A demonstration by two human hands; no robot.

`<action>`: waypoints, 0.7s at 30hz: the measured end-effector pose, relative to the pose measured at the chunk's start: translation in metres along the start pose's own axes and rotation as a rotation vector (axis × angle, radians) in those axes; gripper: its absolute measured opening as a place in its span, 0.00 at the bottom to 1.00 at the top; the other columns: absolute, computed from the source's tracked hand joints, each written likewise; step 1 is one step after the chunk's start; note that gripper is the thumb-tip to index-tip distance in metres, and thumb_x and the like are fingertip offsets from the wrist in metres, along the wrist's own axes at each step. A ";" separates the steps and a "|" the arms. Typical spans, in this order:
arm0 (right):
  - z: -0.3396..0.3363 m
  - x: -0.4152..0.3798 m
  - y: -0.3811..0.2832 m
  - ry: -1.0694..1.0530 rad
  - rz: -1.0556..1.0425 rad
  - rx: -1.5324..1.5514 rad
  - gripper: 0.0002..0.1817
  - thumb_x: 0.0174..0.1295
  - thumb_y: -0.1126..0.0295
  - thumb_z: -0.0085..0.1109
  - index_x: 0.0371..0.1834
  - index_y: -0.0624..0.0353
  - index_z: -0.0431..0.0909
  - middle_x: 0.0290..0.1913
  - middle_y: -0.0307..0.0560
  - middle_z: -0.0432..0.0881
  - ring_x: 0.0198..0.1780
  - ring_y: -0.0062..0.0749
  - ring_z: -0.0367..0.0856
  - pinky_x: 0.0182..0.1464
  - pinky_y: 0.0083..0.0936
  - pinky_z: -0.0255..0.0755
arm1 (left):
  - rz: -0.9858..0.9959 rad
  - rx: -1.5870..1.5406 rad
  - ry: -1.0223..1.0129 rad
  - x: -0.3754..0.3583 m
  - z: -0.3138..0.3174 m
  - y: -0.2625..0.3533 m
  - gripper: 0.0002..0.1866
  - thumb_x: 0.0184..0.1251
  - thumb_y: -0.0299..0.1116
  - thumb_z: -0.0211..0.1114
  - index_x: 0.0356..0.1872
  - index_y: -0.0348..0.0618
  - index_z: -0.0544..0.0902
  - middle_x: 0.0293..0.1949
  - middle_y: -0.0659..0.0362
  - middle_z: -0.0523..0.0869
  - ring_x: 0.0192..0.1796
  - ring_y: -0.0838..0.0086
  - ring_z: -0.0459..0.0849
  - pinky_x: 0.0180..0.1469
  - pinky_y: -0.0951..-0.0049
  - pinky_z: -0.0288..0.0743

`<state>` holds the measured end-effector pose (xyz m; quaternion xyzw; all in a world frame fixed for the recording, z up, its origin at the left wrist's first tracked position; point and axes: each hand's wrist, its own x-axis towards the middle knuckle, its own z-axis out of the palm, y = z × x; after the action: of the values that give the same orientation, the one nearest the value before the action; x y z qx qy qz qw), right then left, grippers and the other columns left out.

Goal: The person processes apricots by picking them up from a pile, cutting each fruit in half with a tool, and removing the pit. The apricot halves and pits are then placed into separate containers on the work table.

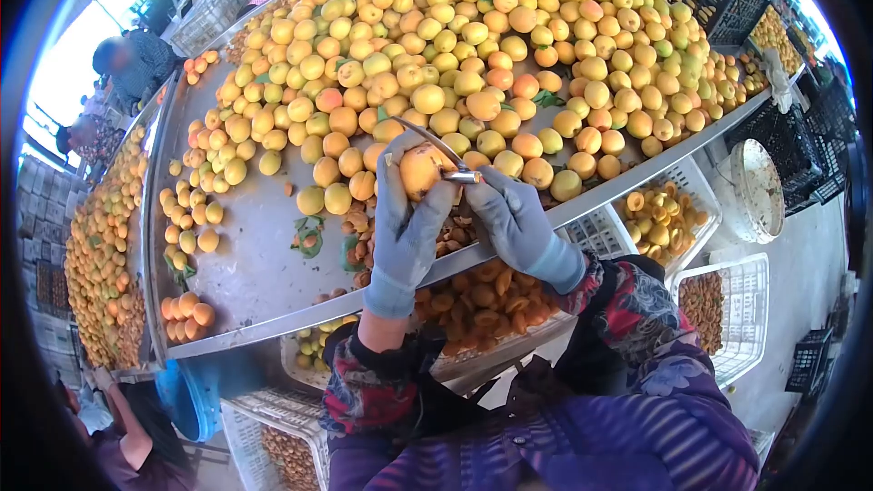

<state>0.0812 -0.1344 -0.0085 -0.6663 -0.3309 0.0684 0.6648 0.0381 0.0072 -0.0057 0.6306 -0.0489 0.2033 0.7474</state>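
Over the metal table's front edge, my left hand (403, 241), in a grey-blue glove, is closed around an orange apricot (420, 173). My right hand (522, 223), gloved alike, grips a small curved knife (435, 141). Its blade lies along the apricot's upper right side, pointing up and left. Beyond both hands spreads a large heap of whole apricots (455, 36). Below them, at the table's edge, a crate holds opened apricot halves (486, 305). A few pits and scraps lie under my hands, partly hidden.
The metal table (250, 259) has a raised front rim. Right of me stand a white crate of apricot halves (659, 218), a white bucket (759, 191) and a white crate of pits (750, 309). A blue bucket (186, 395) is at lower left. Other people (136, 64) are at the left.
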 end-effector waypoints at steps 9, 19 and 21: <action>0.012 0.007 0.021 0.031 0.070 0.273 0.16 0.73 0.58 0.48 0.40 0.62 0.73 0.20 0.38 0.68 0.24 0.22 0.66 0.26 0.22 0.62 | -0.015 0.039 0.080 0.002 0.000 0.000 0.22 0.71 0.29 0.57 0.62 0.38 0.64 0.50 0.59 0.75 0.48 0.79 0.76 0.50 0.80 0.74; -0.004 0.025 0.019 0.122 -0.299 -1.084 0.15 0.63 0.53 0.56 0.36 0.53 0.69 0.24 0.43 0.75 0.25 0.38 0.79 0.23 0.33 0.69 | 0.118 0.186 0.224 0.002 -0.002 -0.014 0.22 0.70 0.27 0.58 0.62 0.36 0.65 0.52 0.56 0.73 0.48 0.77 0.75 0.50 0.79 0.73; -0.012 0.034 0.033 0.215 -0.179 -1.302 0.16 0.63 0.54 0.57 0.36 0.55 0.70 0.25 0.44 0.77 0.24 0.38 0.79 0.23 0.33 0.68 | 0.129 0.281 0.267 0.000 -0.004 -0.011 0.22 0.70 0.27 0.58 0.62 0.36 0.64 0.54 0.56 0.71 0.50 0.78 0.74 0.51 0.79 0.73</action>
<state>0.1248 -0.1230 -0.0261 -0.9049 -0.2905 -0.2674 0.1592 0.0418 0.0103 -0.0169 0.6917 0.0391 0.3376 0.6372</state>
